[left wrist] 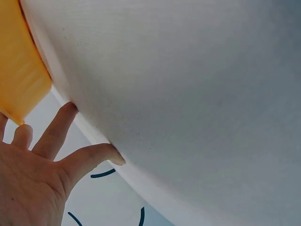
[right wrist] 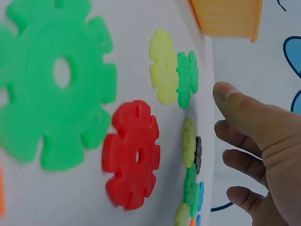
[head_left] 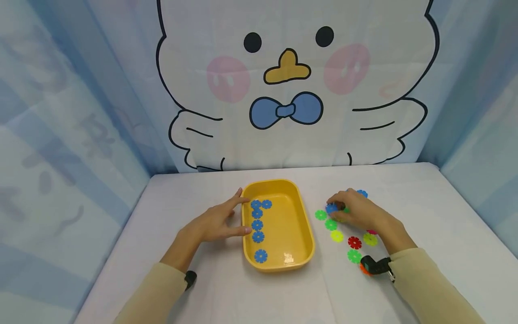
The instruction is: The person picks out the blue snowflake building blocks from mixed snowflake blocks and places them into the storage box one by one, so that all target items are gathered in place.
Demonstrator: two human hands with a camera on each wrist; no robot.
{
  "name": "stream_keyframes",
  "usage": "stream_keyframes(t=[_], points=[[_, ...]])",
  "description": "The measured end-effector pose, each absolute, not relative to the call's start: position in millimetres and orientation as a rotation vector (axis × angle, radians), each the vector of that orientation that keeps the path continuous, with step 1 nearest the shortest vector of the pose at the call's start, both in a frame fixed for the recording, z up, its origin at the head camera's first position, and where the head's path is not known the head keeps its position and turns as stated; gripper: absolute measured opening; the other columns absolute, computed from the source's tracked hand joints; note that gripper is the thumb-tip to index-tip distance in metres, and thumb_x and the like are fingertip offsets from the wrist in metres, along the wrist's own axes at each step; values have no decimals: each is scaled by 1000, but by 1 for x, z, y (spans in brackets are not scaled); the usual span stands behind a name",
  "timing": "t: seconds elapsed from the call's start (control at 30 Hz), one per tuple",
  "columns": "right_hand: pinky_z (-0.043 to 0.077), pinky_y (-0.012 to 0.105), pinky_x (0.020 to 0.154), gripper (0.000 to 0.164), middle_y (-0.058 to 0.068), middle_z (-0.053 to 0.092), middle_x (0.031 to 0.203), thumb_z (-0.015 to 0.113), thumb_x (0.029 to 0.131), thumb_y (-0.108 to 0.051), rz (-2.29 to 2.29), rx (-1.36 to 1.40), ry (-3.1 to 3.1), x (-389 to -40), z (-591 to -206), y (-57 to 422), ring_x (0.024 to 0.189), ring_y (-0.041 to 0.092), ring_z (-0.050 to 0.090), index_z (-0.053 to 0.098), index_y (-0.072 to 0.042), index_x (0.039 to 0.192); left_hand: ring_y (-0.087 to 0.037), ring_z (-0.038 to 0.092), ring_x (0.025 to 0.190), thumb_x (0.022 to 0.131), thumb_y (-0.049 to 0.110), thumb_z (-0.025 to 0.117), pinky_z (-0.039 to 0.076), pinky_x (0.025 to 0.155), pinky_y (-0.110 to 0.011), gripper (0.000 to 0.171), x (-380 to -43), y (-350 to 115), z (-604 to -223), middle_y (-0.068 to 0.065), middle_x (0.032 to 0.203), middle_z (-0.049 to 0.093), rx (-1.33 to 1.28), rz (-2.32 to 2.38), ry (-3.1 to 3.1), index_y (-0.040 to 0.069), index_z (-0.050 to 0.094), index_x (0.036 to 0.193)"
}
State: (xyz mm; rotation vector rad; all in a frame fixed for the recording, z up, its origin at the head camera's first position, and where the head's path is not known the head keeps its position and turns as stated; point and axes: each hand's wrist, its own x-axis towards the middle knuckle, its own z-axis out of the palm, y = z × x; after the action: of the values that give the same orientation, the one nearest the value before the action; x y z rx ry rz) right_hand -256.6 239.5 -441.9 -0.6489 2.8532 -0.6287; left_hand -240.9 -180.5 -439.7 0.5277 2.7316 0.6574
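My left hand rests at the left rim of a yellow tray, fingers and thumb spread. In the left wrist view that hand appears with spread fingers beside the tray. Inside the tray, several blue flower-shaped discs lie mostly in a column along the left side. My right hand is right of the tray, pinching a blue flower-shaped disc between thumb and fingers. From the right wrist, the hand's thumb and fingers show, but that blue disc does not.
Loose discs lie around the right hand: green, red, yellow and blue. An orange one is partly hidden under the right wrist strap. A white cloth covers the table, and a printed curtain hangs behind.
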Motion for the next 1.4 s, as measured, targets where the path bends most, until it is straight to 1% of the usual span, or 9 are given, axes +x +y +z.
stream_keyframes(t=[0.13, 0.2, 0.37, 0.6, 0.67, 0.8, 0.9, 1.03, 1.4], points=[[52, 39, 86, 36, -4, 63, 98, 78, 93, -28, -695, -722, 2894, -255, -439, 233, 94, 21, 53, 71, -9, 123, -26, 58, 132, 79, 77, 68, 50, 106, -58, 91, -240, -183, -439, 17, 171, 5, 529, 662, 2723, 43, 35, 157], [50, 38, 84, 34, -5, 64, 97, 77, 94, -31, -733, -784, 2899, -255, -438, 228, 94, 22, 53, 72, -10, 121, -27, 58, 132, 79, 77, 68, 51, 105, -59, 91, -238, -187, -437, 14, 172, 7, 514, 653, 2731, 42, 36, 156], [49, 43, 91, 34, -4, 68, 108, 75, 94, -39, -813, -860, 2906, -255, -436, 216, 105, 26, 54, 73, -15, 117, -28, 58, 133, 79, 77, 68, 50, 104, -61, 90, -237, -194, -436, 13, 172, 10, 484, 633, 2751, 43, 37, 156], [50, 52, 98, 29, 0, 66, 119, 77, 93, -38, -842, -925, 2934, -257, -424, 211, 115, 28, 54, 74, -17, 113, -28, 55, 137, 79, 78, 67, 48, 107, -61, 91, -239, -189, -438, 17, 171, 5, 487, 646, 2742, 44, 34, 157], [50, 52, 98, 27, 1, 64, 119, 77, 93, -37, -864, -957, 2934, -258, -420, 209, 115, 29, 54, 73, -17, 112, -27, 55, 137, 79, 78, 68, 48, 107, -60, 91, -239, -188, -438, 18, 171, 5, 480, 646, 2742, 45, 35, 157], [56, 50, 91, 24, 1, 62, 119, 80, 91, -33, -922, -987, 2949, -258, -414, 204, 115, 27, 52, 73, -18, 108, -26, 55, 137, 79, 78, 68, 48, 108, -59, 89, -241, -185, -438, 19, 171, 5, 489, 646, 2741, 45, 36, 156], [56, 51, 93, 24, 3, 62, 120, 81, 90, -32, -956, -999, 2951, -257, -409, 199, 116, 26, 52, 73, -16, 107, -26, 54, 137, 79, 77, 68, 47, 109, -59, 89, -242, -183, -437, 20, 171, 4, 484, 644, 2733, 45, 35, 156], [48, 56, 104, 27, 5, 61, 124, 82, 89, -32, -980, -996, 2941, -257, -402, 189, 120, 28, 51, 73, -15, 107, -26, 55, 135, 80, 76, 68, 49, 107, -59, 89, -243, -181, -436, 17, 171, 4, 494, 640, 2734, 44, 35, 156], [48, 54, 106, 27, 5, 59, 127, 82, 89, -33, -1035, -1061, 2885, -261, -392, 162, 122, 27, 51, 73, -15, 107, -27, 52, 140, 79, 77, 68, 46, 109, -60, 90, -242, -179, -440, 17, 171, 2, 488, 659, 2715, 44, 36, 156]])
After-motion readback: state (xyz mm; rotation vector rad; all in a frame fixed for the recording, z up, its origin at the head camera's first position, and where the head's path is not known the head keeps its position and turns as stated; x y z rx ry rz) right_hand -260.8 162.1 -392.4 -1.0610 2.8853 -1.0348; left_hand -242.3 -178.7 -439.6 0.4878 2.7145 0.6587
